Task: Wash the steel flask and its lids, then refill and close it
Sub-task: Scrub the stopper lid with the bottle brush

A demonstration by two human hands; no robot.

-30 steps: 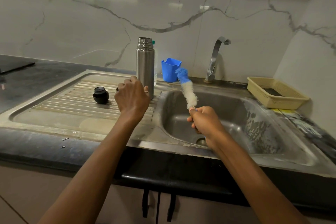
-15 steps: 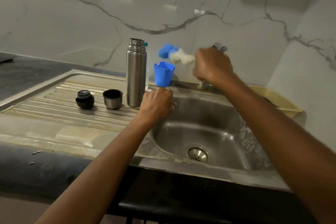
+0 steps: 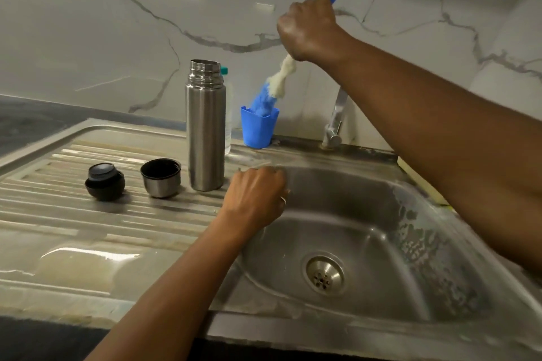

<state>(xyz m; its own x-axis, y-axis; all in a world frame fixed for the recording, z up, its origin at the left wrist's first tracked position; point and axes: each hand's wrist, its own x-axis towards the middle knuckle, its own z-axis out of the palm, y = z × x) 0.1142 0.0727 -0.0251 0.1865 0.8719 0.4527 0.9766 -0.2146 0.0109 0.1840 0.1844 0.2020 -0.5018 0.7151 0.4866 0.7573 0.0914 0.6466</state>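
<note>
The steel flask (image 3: 206,129) stands upright and uncapped on the ribbed drainboard (image 3: 73,214). To its left sit the steel cup lid (image 3: 160,177), mouth up, and the black stopper (image 3: 104,182). My right hand (image 3: 308,28) grips the bottle brush (image 3: 271,89) by its blue handle, head down, with the blue tip dipping into the blue holder cup (image 3: 259,129). My left hand (image 3: 255,198) rests on the sink's left rim, fingers curled, holding nothing that I can see.
The steel sink basin (image 3: 366,214) with its drain (image 3: 325,274) lies at centre right. The tap (image 3: 334,123) stands behind it under my right forearm. A clear plastic bottle with a teal cap (image 3: 225,70) hides behind the flask. A marble wall backs the counter.
My right hand turned the brush from lying sideways in the air to head down and lowered its tip into the blue cup. My left hand stays at the sink rim.
</note>
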